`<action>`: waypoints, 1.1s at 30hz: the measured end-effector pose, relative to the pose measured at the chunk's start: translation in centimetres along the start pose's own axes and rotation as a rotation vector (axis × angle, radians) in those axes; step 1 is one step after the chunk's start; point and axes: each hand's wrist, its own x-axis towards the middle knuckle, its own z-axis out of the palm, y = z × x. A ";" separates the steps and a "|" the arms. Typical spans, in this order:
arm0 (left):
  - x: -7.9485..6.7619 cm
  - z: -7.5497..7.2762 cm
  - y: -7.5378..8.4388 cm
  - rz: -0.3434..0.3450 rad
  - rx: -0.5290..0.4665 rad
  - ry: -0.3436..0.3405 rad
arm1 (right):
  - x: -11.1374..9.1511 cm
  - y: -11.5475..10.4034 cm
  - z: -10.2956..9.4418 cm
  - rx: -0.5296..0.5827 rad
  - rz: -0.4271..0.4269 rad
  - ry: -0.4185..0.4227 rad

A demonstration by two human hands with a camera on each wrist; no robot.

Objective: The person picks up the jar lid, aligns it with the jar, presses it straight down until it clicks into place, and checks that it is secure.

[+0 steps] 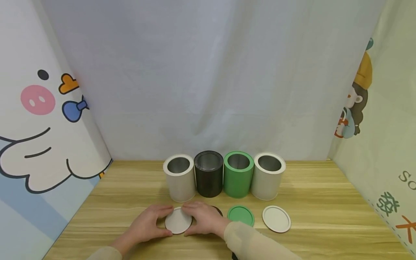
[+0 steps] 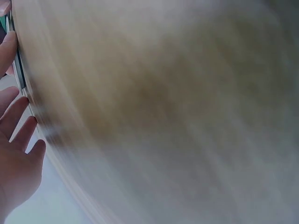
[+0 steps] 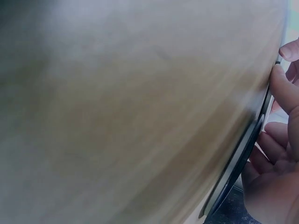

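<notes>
A round white lid [image 1: 178, 221] lies on the wooden table between the two hands. My left hand [image 1: 147, 222] curves about its left side, index fingertip at the far edge and thumb at the near edge. From the other side, my right hand [image 1: 206, 216] grips its right edge with fingers and thumb. Under the right hand, a black lid [image 1: 218, 210] shows only a sliver of rim. In the wrist views the lids appear edge-on; the left hand [image 2: 18, 154] and right hand [image 3: 275, 172] show at the frame borders.
Behind the hands stand a left white can [image 1: 182, 186], a black can [image 1: 209, 182], a green can [image 1: 238, 182] and a right white can [image 1: 267, 184], all uncovered. A green lid [image 1: 240, 215] and another white lid [image 1: 276, 219] lie to the right. Curtains enclose the table [image 1: 318, 202].
</notes>
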 end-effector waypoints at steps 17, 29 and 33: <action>0.0 -0.4 0.1 0.016 -0.032 -0.026 | 0.0 -0.3 -0.2 0.035 0.034 0.006; 0.0 -0.8 0.1 -0.007 -0.079 -0.038 | -0.3 -0.4 -0.5 0.102 0.048 0.031; -0.1 -0.9 0.3 -0.018 -0.090 -0.039 | -0.3 -0.3 -0.4 0.107 0.041 0.047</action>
